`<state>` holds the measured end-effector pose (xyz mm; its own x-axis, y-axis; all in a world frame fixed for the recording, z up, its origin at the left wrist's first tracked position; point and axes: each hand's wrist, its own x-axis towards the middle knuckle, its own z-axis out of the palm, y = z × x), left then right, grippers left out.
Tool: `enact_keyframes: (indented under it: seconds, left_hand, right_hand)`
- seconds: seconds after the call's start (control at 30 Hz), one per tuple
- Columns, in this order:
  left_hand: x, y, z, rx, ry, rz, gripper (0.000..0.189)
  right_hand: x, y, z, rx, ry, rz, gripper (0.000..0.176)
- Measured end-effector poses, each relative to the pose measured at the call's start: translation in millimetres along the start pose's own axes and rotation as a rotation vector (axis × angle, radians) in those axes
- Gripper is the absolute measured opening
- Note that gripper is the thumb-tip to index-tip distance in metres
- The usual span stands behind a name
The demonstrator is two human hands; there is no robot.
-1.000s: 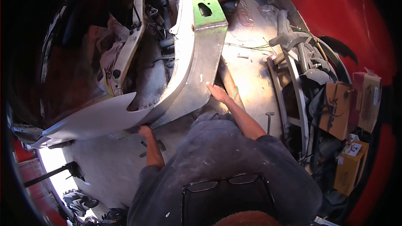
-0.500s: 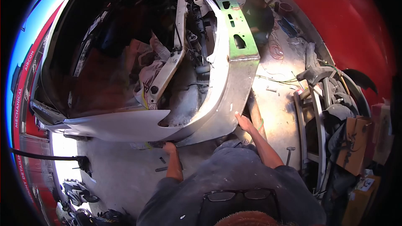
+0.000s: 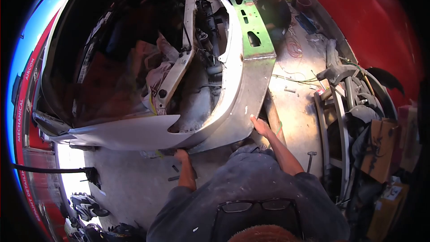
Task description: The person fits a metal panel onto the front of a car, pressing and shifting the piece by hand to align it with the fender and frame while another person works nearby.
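A stripped car front with a white fender lies before me, its engine bay showing. Along its nose runs a bumper-like sheet metal panel, bare grey near me and green with cut-out holes farther off. My right hand is closed on the panel's outer edge, thumb on top, fingers hidden underneath. At the lower edge where fender and panel meet, my left hand is closed against the underside; its fingertips are hidden.
A co-worker in dark clothes crouches by the panel's far end. On the right are a metal frame with car parts, cardboard boxes and a hammer. A cable crosses the floor; a dark bar juts in at left.
The car front and panel have shifted slightly left and up in view. Both hands keep their places on the edge.
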<state>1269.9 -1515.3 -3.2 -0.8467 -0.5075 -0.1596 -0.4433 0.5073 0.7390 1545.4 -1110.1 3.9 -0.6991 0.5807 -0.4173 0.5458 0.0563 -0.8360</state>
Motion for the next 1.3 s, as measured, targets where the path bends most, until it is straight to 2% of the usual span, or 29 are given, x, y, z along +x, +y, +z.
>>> enact_keyframes:
  seconds: [0.13,0.23,0.33,0.43,0.5,0.6,0.67,0.77,0.87,0.97,1.03,1.17,1.3]
  left_hand:
    - [2.9,-4.9,5.3,-0.084,0.013,0.033,0.060]
    - [7.6,-3.6,0.9,0.084,-0.061,0.002,0.061]
    - [4.2,-0.3,-0.7,0.085,-0.056,-0.013,0.060]
    - [10.5,-11.4,9.0,-0.115,0.002,0.128,0.057]
    - [23.5,-21.1,9.5,-0.061,-0.022,0.059,0.055]
    - [10.3,-6.1,6.6,-0.088,-0.049,-0.012,0.052]
    - [2.5,4.8,1.6,-0.144,-0.082,-0.044,0.051]
    - [26.6,-16.4,14.0,-0.064,-0.047,0.002,0.050]
    - [21.2,-16.5,15.3,-0.163,-0.010,0.026,0.050]
    - [19.9,-11.7,11.1,-0.051,0.008,-0.025,0.048]
    - [13.2,-5.0,4.5,0.006,-0.036,-0.031,0.046]
    - [13.4,-5.9,1.8,0.111,-0.061,0.029,0.044]
    - [30.6,-26.3,16.4,-0.101,-0.075,0.001,0.045]
  right_hand:
    - [-8.7,-18.4,-7.9,-0.037,-0.013,0.028,0.091]
    - [-10.5,-20.2,-9.0,-0.018,-0.016,0.027,0.090]
    - [-8.0,-16.7,-7.8,-0.004,-0.029,0.035,0.090]
    - [-5.6,-13.0,-5.4,-0.008,-0.033,0.045,0.089]
    - [-1.5,-10.2,-7.7,-0.033,-0.097,0.112,0.086]
    - [-4.8,-11.4,-4.6,0.011,-0.014,0.013,0.096]
    - [-5.6,-16.1,-7.1,-0.049,-0.021,0.047,0.098]
    - [-8.0,-17.7,-9.2,-0.029,-0.034,0.054,0.099]
    - [-3.6,-9.9,-4.2,-0.011,-0.038,0.059,0.099]
    - [-5.1,-13.9,-7.9,-0.032,-0.049,0.078,0.094]
    - [0.8,-2.6,-1.8,-0.063,-0.029,0.070,0.086]
    - [1.2,0.2,-1.2,-0.051,-0.051,0.081,0.087]
    - [0.8,-4.5,-5.8,-0.064,-0.085,0.096,0.089]
